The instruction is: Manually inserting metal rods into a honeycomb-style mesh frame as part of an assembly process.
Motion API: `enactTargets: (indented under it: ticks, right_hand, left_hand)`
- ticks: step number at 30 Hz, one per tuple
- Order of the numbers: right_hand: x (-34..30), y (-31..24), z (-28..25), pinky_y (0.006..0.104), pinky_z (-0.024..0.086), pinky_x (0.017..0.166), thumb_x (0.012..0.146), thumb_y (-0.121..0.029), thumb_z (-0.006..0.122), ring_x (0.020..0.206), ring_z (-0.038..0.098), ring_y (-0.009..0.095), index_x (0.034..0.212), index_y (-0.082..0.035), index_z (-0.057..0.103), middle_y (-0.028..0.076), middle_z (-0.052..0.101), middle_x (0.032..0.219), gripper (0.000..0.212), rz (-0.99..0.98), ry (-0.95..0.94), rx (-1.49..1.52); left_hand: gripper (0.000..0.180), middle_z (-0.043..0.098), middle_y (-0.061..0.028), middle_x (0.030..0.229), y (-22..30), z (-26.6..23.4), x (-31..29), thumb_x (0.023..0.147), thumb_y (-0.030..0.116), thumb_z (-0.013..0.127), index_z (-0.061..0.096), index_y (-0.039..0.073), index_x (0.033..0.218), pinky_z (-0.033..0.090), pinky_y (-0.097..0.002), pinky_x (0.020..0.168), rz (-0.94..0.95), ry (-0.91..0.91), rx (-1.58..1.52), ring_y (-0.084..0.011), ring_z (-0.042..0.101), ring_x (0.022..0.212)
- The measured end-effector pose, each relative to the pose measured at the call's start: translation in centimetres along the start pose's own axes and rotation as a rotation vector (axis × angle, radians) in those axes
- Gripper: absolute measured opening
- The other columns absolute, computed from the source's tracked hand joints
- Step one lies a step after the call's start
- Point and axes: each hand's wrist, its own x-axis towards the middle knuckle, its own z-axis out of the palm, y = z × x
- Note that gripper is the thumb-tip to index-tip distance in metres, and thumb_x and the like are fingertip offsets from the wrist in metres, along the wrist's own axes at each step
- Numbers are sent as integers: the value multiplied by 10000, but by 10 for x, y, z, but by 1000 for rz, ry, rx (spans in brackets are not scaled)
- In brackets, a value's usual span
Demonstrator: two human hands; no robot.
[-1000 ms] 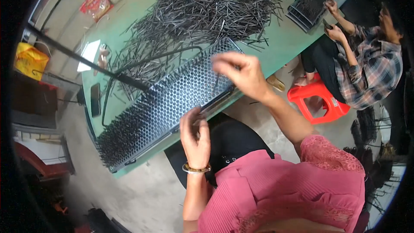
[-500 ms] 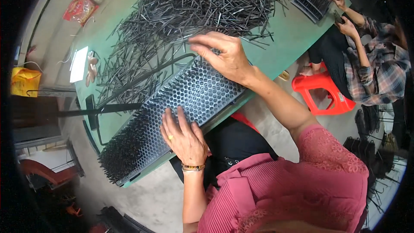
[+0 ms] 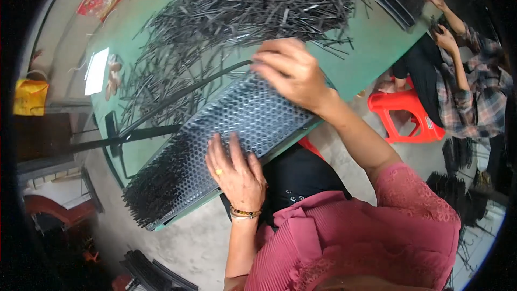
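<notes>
Your left hand (image 3: 237, 170) lies flat, fingers spread, palm down on the near edge of the perforated tray (image 3: 237, 129), pinning it in place and holding nothing. Your right hand (image 3: 291, 73) hovers over the tray's far right corner, fingers curled loosely downward; whether it pinches a rod there, you cannot tell from this angle.

The tray sits right in front of you on the green bench (image 3: 371, 37), its long axis running on a slant from the lower left, near the bench's edge, up toward the right under your right hand. Its left part is already bristling with upright black rods; the stretch between your hands shows bare holes. So the open holes lie just ahead of your left hand and just below your right.

Beyond the tray, the big loose heap of black rods (image 3: 258, 5) spreads across the bench, and your right hand is clearly the nearer one to it.

Further out: a red packet (image 3: 99, 0) at the far left, and another person (image 3: 463, 81) on a red stool (image 3: 404, 113) at the right, working at their own tray.
</notes>
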Motion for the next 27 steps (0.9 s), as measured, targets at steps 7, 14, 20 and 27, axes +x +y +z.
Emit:
enactTargets:
  ticks: [7, 14, 20, 27]
  right_hand:
    - [-19, 33, -57, 283, 489, 688, 801, -51, 649, 763, 618, 203, 912, 2, 666, 108, 640, 885, 124, 309, 153, -192]
    - [-70, 92, -65, 209, 433, 716, 876, -135, 616, 794, 551, 77, 961, 19, 664, 33, 641, 870, 182, 774, 306, -20]
    - [-102, 99, -46, 240, 441, 767, 884, -110, 596, 842, 566, 112, 976, 29, 650, 56, 640, 918, 175, 724, 284, -203]
    - [-87, 98, -37, 260, 440, 812, 865, -44, 597, 884, 591, 165, 958, 29, 640, 86, 642, 944, 126, 666, 137, -313]
  left_hand:
    - [267, 593, -158, 1028, -48, -95, 12, 804, 14, 535, 571, -23, 1066, 424, -402, 870, 122, 409, -126, -298, 551, 954]
    - [697, 446, -208, 1258, -236, -129, 113, 719, 100, 715, 370, -16, 1314, 373, -382, 978, -43, -35, 132, -315, 444, 1168]
    - [1363, 172, -152, 1478, -246, -43, 195, 369, 381, 901, 108, 111, 1445, 235, -543, 1068, 154, -659, 309, -346, 175, 1365]
    - [1493, 21, -211, 1499, -203, 1, 198, 342, 606, 826, -26, 77, 1448, 117, -558, 1089, 375, -825, 347, -371, 78, 1387]
